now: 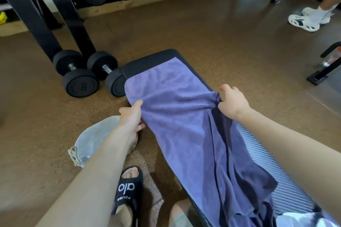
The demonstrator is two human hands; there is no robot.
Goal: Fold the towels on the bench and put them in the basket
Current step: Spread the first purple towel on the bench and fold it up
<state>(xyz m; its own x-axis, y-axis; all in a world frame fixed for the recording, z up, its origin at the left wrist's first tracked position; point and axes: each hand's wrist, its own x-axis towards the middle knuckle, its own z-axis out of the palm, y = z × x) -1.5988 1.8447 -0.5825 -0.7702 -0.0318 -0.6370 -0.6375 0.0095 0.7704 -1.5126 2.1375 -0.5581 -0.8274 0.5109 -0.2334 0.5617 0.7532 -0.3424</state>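
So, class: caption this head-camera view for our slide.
Left hand and right hand grip a purple towel spread along a gym bench.

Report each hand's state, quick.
Left hand: pinching the left edge of the purple towel.
Right hand: gripping the towel's bunched right edge, over the bench.

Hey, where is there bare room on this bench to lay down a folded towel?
The only clearly bare patch is the dark far end of the bench, beyond the purple towel. A ribbed strip also shows along the towel's right edge, under the right hand. The middle is covered, with the left hand gripping the towel's left edge.
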